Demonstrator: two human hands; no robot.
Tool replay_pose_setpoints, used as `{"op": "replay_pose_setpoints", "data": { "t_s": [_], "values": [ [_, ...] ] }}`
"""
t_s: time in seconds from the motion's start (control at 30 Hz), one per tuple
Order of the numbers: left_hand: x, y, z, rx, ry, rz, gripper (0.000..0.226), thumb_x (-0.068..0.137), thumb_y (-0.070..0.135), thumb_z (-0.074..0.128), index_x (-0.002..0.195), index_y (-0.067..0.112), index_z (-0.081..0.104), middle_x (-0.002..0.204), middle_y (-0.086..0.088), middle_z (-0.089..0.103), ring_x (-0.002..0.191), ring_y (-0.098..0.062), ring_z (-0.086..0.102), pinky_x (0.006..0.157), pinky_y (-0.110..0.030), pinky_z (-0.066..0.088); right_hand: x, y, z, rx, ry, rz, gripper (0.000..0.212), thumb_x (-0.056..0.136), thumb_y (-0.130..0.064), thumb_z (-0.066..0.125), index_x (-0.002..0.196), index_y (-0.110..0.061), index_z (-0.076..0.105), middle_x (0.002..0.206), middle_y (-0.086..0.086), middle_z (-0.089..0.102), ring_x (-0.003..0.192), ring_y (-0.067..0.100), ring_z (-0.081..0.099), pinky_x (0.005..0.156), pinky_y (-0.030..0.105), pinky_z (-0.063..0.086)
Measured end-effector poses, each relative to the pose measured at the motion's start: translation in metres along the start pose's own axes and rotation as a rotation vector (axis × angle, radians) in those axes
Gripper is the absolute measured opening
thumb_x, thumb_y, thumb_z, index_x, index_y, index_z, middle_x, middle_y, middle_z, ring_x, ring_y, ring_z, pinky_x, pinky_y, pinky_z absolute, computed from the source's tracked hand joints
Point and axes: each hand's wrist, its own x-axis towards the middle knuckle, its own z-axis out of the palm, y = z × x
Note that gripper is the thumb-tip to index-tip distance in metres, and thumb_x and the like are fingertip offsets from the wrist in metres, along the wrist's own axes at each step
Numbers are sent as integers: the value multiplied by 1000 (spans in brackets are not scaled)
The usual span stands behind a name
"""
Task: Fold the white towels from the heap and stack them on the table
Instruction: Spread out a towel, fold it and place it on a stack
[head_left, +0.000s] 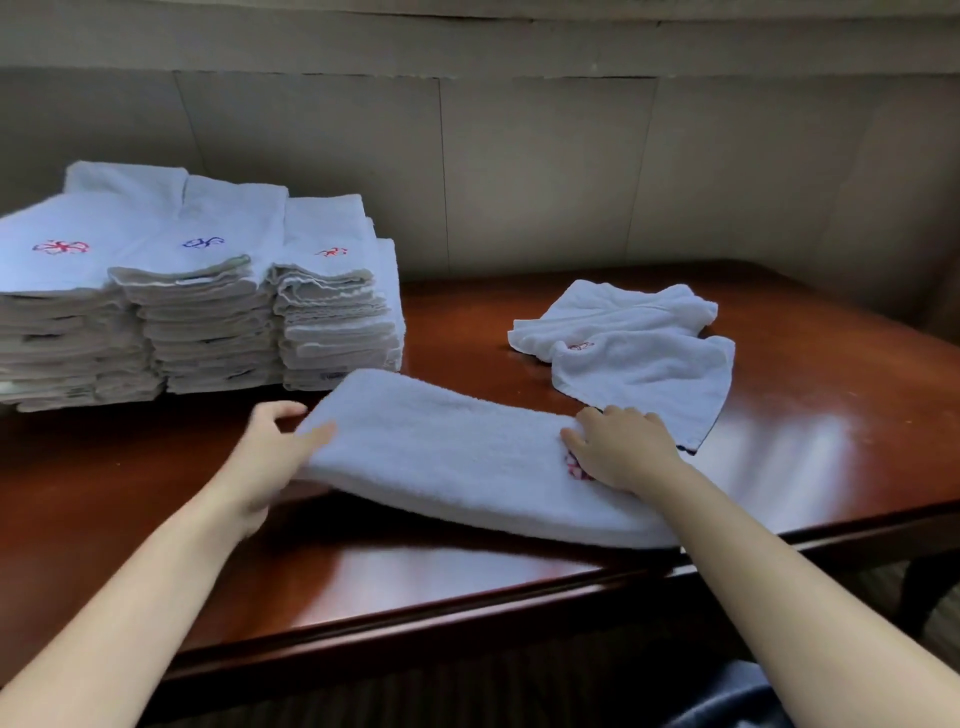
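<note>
A long white towel (452, 447), folded lengthwise, lies across the middle of the brown table (395, 566). My left hand (270, 457) grips its left end, thumb on top and fingers underneath, lifting that end a little. My right hand (618, 447) presses flat on the towel's right part, partly covering a red embroidered mark. Three stacks of folded white towels (208, 291) with red and blue marks stand at the back left. Two or three loose unfolded towels (634, 343) lie at the back right.
A grey panelled wall (519, 156) runs close behind the table. The table's front edge (467, 608) crosses the lower frame, with a curved table leg (919, 582) at the right and floor below it.
</note>
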Motion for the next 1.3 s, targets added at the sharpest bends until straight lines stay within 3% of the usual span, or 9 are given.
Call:
{"op": "replay_pose_setpoints", "data": {
  "t_s": [0.13,0.3,0.37,0.47,0.63,0.73,0.83,1.0,1.3],
  "values": [
    [15,0,-1,-530,236,-80,55,98,16,53,143,-1,27,132,-20,51,103,-26,58,83,-38,50,-1,-20,-9,124,-47,-37,39,94,-48,38,107,-16,58,113,6,62,104,26,56,80,33,38],
    [3,-15,30,-253,184,20,82,91,11,61,149,15,3,138,-4,41,118,-22,51,97,-38,44,-2,-49,-10,349,-188,-212,45,92,-46,50,130,-24,44,112,1,54,105,22,53,81,31,41],
    [0,-21,39,-96,157,112,91,86,8,64,151,24,2,134,5,36,112,-15,48,88,-29,44,2,-50,-12,394,-271,-207,48,87,-49,54,129,-28,44,115,-3,57,104,17,56,86,30,44],
    [1,-24,36,-56,91,149,80,69,10,69,138,30,34,117,13,44,91,-12,54,61,-22,49,4,-53,-14,638,-514,-200,47,81,-58,58,119,-32,52,111,-12,64,96,8,64,89,31,52],
    [6,-22,22,-323,65,-16,52,85,-13,58,132,10,49,128,-22,53,101,-27,59,81,-32,51,6,-68,-9,1053,-547,-274,68,85,-62,53,144,-49,21,137,-21,32,125,4,35,99,23,30],
    [-3,-12,15,-311,-97,-41,44,90,-7,53,131,9,51,118,-14,62,87,-17,66,67,-19,55,12,-76,-5,1200,-585,-230,67,83,-66,51,141,-55,20,135,-23,31,130,7,30,105,27,26],
    [-10,-6,-1,-91,-344,-29,61,85,-7,58,134,26,48,115,1,62,90,-10,68,69,-22,55,17,-81,-4,1406,-662,-137,54,82,-64,52,133,-52,40,127,-22,53,119,16,54,99,35,47],
    [-20,-9,-12,3,-373,27,76,74,-20,57,129,32,51,124,0,54,91,-21,63,78,-36,56,17,-92,-2,1375,-540,-173,20,89,-35,62,106,-40,70,120,-11,65,99,2,64,79,20,52],
    [-31,13,-40,77,-349,134,81,73,-26,53,140,19,44,123,-12,59,88,-24,60,81,-33,50,4,-110,-15,1387,-578,-313,58,79,6,61,125,-31,61,116,6,68,103,24,67,95,42,51]
  ]
}}
